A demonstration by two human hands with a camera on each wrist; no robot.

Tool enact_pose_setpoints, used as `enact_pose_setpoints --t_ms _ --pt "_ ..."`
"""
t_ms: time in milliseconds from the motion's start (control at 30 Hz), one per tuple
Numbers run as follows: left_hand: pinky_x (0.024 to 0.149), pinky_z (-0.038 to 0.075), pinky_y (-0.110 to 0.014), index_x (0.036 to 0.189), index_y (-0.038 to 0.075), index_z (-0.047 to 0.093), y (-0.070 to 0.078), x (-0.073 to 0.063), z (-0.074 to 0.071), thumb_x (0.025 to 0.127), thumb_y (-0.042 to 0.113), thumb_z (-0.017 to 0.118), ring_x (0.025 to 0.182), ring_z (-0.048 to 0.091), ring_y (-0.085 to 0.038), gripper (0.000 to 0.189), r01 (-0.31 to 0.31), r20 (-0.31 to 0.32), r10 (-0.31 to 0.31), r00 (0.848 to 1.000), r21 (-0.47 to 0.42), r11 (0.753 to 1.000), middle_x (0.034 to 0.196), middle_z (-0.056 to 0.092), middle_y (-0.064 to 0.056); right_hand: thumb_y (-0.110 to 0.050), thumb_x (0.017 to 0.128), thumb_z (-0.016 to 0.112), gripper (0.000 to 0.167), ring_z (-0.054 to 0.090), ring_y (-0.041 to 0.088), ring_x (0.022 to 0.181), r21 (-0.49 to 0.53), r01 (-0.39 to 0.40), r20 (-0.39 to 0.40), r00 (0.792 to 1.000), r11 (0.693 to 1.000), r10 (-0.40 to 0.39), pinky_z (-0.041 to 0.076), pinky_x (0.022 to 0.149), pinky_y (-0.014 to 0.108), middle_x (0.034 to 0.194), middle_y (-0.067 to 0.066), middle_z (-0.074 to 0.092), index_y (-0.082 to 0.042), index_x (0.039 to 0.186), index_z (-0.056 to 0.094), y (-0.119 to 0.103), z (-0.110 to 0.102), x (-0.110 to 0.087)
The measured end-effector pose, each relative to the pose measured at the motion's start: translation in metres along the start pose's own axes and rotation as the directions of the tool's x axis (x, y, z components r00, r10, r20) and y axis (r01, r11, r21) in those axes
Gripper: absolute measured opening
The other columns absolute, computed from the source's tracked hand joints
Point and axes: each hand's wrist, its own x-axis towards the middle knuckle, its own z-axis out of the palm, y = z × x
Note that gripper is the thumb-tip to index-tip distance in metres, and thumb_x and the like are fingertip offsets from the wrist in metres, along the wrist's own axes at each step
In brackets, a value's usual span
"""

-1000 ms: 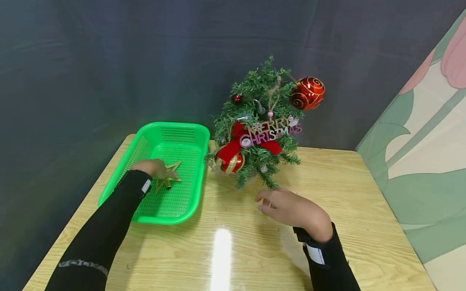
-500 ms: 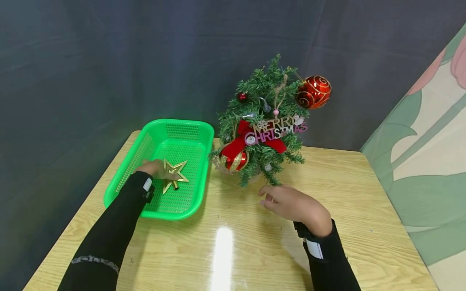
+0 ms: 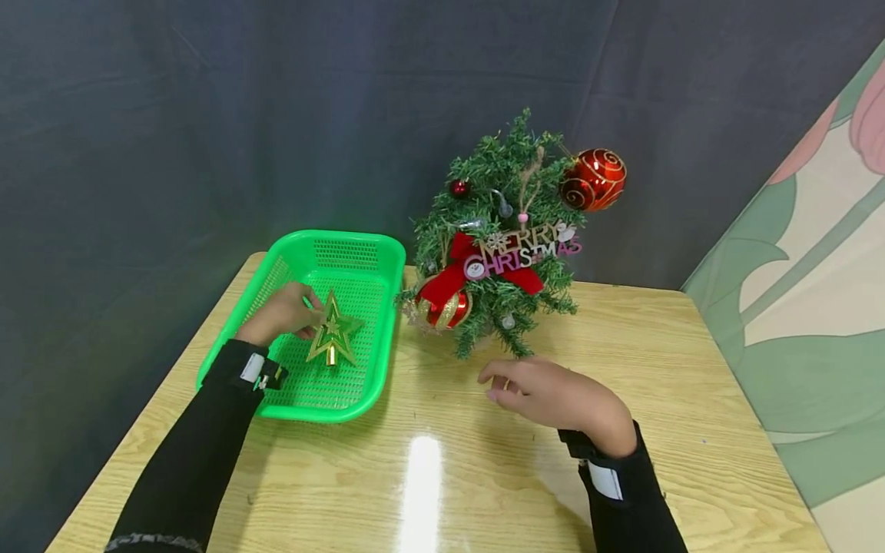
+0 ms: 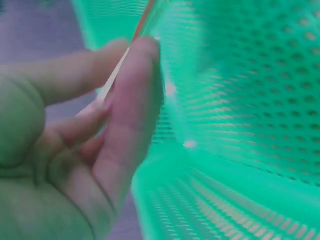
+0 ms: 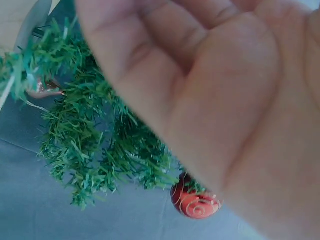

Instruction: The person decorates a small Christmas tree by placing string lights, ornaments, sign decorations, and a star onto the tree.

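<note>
My left hand (image 3: 283, 311) pinches a gold star tree topper (image 3: 333, 327) by its left side, between thumb and fingers. The star stands face-on in the head view, its short socket pointing down, over the green plastic basket (image 3: 382, 346). In the left wrist view only the star's thin edge (image 4: 115, 75) shows between the fingertips. My right hand (image 3: 560, 395) holds nothing; its fingers hang loosely curled above the table, just in front of a small Christmas tree (image 3: 498, 200). The palm (image 5: 225, 95) covers much of the right wrist view, with branches behind it.
On the tree hang a red swirl-patterned bauble (image 3: 593, 180), a "Merry Christmas" sign (image 3: 518, 250), a red bow (image 3: 445, 280) and a striped bauble (image 3: 448, 309). A dark curtain (image 3: 311, 115) stands behind the wooden table (image 3: 346, 484); patterned fabric (image 3: 802, 346) is at right.
My left hand has raised the star from lying tilted in the basket and turned it to face the head camera. The right hand has barely moved.
</note>
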Motion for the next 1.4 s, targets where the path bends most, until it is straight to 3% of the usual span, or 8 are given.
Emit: enact_pose_setpoints --t_ms 100,233,367,567,767,1100,1233,1400 --pt "0.082 0.062 -0.050 0.126 -0.008 0.060 0.008 -0.012 -0.001 0.100 0.008 0.066 0.084 0.074 -0.035 0.031 -0.073 -0.164 0.065 0.984 -0.043 0.996 0.120 0.064 -0.032 -0.027 0.111 0.050 0.030 0.066 0.012 0.103 -0.008 0.041 -0.063 0.997 0.999 -0.041 0.055 0.087 0.033 0.118 -0.004 0.070 -0.015 0.134 0.065 -0.001 -0.006 -0.006" --pt "0.075 0.064 -0.040 0.125 -0.006 0.065 0.023 -0.027 0.002 0.101 0.010 0.067 0.083 0.076 -0.027 0.029 -0.212 -0.397 0.165 0.903 -0.077 0.974 0.130 0.061 -0.030 -0.021 0.108 0.056 0.021 0.067 0.007 0.094 -0.046 0.148 -0.256 0.954 0.988 -0.155 0.056 0.076 0.028 0.107 -0.007 0.073 -0.016 0.123 0.070 -0.002 -0.018 -0.014" --pt "0.065 0.062 -0.026 0.122 -0.005 0.069 0.041 -0.036 0.008 0.098 0.016 0.072 0.069 0.072 -0.003 0.031 -0.345 -0.553 0.193 0.810 -0.184 0.920 0.123 0.063 -0.022 -0.012 0.106 0.059 0.018 0.068 0.009 0.088 -0.082 0.194 -0.506 0.837 0.978 -0.209 0.053 0.068 0.024 0.102 -0.006 0.074 -0.018 0.116 0.072 -0.002 -0.026 -0.019" --pt "0.061 0.062 -0.029 0.114 -0.003 0.071 0.075 -0.039 0.021 0.095 0.017 0.076 0.065 0.072 -0.006 0.028 -0.490 -0.625 0.141 0.768 -0.432 0.757 0.097 0.067 -0.002 -0.002 0.102 0.061 0.021 0.070 0.012 0.091 -0.106 0.228 -0.705 0.669 0.968 -0.235 0.052 0.080 0.016 0.105 0.001 0.075 -0.010 0.118 0.072 -0.015 -0.023 -0.010" --pt "0.060 0.062 -0.031 0.111 0.000 0.066 0.102 -0.049 0.041 0.097 0.016 0.074 0.063 0.072 -0.007 0.024 -0.609 -0.675 0.220 0.704 -0.416 0.675 0.085 0.071 0.006 -0.006 0.100 0.066 0.031 0.069 0.011 0.093 -0.201 0.216 -0.704 0.647 0.955 -0.294 0.055 0.078 0.025 0.115 0.002 0.075 -0.009 0.132 0.066 -0.046 -0.015 0.007" --pt "0.051 0.044 -0.018 0.105 -0.008 0.061 0.112 -0.064 0.052 0.097 0.007 0.071 0.053 0.063 -0.006 0.019 -0.798 -0.827 0.301 0.474 -0.260 0.544 0.099 0.071 -0.001 -0.013 0.102 0.066 0.040 0.067 0.012 0.091 -0.286 0.174 -0.688 0.648 0.942 -0.328 0.054 0.067 0.029 0.130 0.005 0.068 -0.009 0.142 0.060 -0.071 -0.010 0.028" --pt "0.060 0.058 -0.022 0.103 -0.001 0.064 0.118 -0.071 0.058 0.096 0.007 0.072 0.057 0.068 -0.008 0.014 -0.834 -0.837 0.282 0.469 -0.314 0.454 0.091 0.070 -0.001 -0.015 0.102 0.067 0.045 0.069 0.010 0.088 -0.243 0.194 -0.704 0.639 0.951 -0.310 0.056 0.068 0.029 0.130 0.005 0.069 -0.007 0.145 0.056 -0.075 -0.012 0.034" --pt "0.064 0.062 -0.030 0.104 0.008 0.063 0.128 -0.073 0.068 0.098 0.010 0.071 0.068 0.074 -0.012 0.010 -0.812 -0.791 0.266 0.551 -0.434 0.390 0.080 0.072 0.001 -0.019 0.101 0.069 0.044 0.066 0.005 0.077 -0.158 0.216 -0.734 0.628 0.964 -0.261 0.054 0.065 0.027 0.114 0.001 0.075 -0.008 0.142 0.058 -0.084 -0.017 0.041"
